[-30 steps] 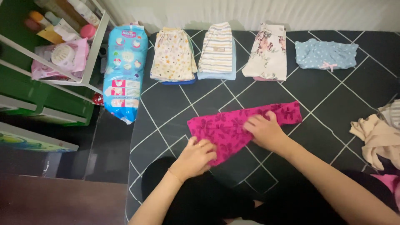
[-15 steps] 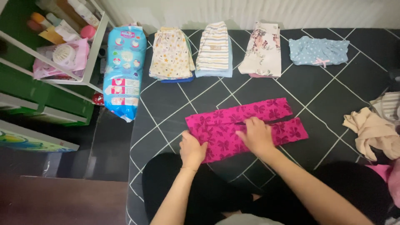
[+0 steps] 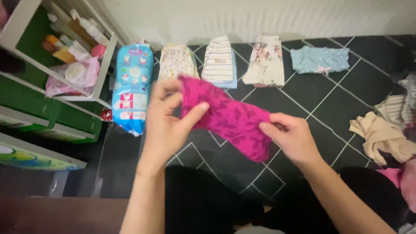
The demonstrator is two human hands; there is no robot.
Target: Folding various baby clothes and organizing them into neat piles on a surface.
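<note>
1. Two hands: the left hand (image 3: 167, 123) and the right hand (image 3: 292, 138), with one pink patterned garment (image 3: 229, 117) lifted between them.
2. Four folded stacks of clothes in a row beyond the hands: a starred stack (image 3: 175, 62), a striped stack (image 3: 219, 58), a floral stack (image 3: 266, 60) and a blue dotted piece (image 3: 320, 59).
3. One blue diaper pack (image 3: 130, 86) just left of the left hand.
4. One heap of unfolded clothes (image 3: 383, 136) to the right of the right hand.
5. One white shelf rack (image 3: 102, 65) far left, holding several bottles; their count cannot be told.
</note>
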